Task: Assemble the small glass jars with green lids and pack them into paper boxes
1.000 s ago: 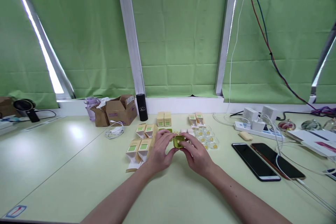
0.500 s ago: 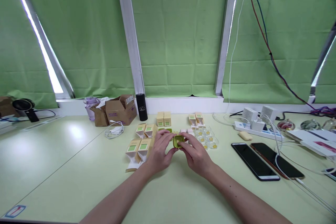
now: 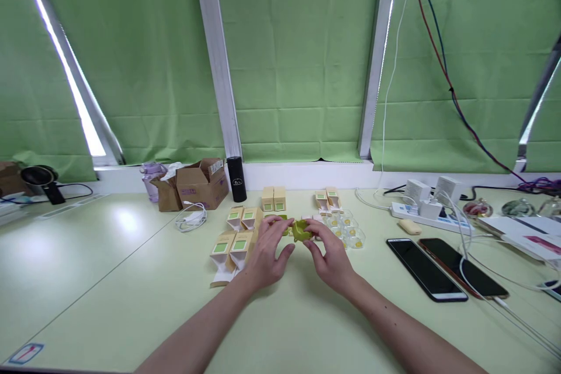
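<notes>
A small olive-green cup-like piece (image 3: pixel 301 230) is between my two hands, tilted, its side showing. The fingers of my right hand (image 3: pixel 332 257) hold it at its right edge. My left hand (image 3: pixel 268 252) has its thumb and fingers apart, with fingertips near the piece's left edge; whether they touch is unclear. Behind the left fingertips another green piece (image 3: pixel 284 225) is partly hidden. Small cardboard boxes with green labels (image 3: pixel 242 243) stand left of my left hand. Clear plastic cups with yellow centres (image 3: pixel 346 228) lie beyond my right hand.
Two more small boxes (image 3: pixel 273 198) and two opened ones (image 3: pixel 328 200) stand farther back. A cardboard carton (image 3: pixel 202 184) and a black tumbler (image 3: pixel 236 179) are back left. At right lie two phones (image 3: pixel 426 270), a power strip (image 3: pixel 432 219) and white cables.
The green piece has turned from showing its open inside to showing its side, and shifted slightly right and up. My left fingertips have parted somewhat from it.
</notes>
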Demonstrator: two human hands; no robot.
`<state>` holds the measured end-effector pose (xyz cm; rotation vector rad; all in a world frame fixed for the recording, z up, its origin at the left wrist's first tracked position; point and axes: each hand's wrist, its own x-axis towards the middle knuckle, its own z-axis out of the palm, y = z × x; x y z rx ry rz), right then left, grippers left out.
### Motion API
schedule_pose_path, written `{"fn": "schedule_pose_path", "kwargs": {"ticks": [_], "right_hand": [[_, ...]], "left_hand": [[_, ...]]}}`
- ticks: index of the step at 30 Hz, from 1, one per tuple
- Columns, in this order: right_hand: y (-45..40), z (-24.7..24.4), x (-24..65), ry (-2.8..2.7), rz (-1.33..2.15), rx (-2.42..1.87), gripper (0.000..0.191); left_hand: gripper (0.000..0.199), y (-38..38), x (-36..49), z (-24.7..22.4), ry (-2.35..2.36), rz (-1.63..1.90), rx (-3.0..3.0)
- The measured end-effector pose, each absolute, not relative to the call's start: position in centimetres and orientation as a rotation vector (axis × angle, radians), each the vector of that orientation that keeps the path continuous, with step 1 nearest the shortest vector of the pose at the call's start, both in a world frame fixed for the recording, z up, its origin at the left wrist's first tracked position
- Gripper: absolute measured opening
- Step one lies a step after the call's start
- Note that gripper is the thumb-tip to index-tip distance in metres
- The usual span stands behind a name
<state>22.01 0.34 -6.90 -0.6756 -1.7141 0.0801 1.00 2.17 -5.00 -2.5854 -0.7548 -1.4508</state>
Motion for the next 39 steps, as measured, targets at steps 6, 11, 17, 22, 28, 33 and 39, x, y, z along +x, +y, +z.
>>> {"fn": "schedule_pose_path", "kwargs": {"ticks": [6,11,17,22,28,33,39], "right_hand": [[1.1,-6.7,22.0,-1.517,0.601,-0.784,0.035],[1.3,-6.6,21.6,-1.395,0.861,-0.760,0.050],[1.1,-6.5,21.2,-1.384,1.049,-0.753,0.060],[0.8,-6.4,20.9,-1.370,1.109,-0.781,0.062],[0.8,-5.8,21.4,-1.312,1.088,-0.791,0.065],[1.5,-5.2,23.3,-1.229,0.831,-0.856,0.057],[2.4,-5.0,25.5,-1.331,0.450,-1.048,0.041]], "left_hand": [[0.049,2.1,1.1,-4.9,-0.797,-1.419,-2.530],[0.059,1.9,1.3,-4.9,-0.789,-1.323,-2.523],[0.067,1.9,1.8,-4.9,-0.782,-1.275,-2.551],[0.060,1.8,2.3,-4.5,-0.833,-1.278,-2.649],[0.046,2.2,2.2,-3.9,-0.987,-1.455,-2.713],[0.042,3.1,1.8,-3.0,-1.223,-1.746,-2.650],[0.052,3.9,1.9,-1.2,-1.463,-2.216,-2.682]]}}
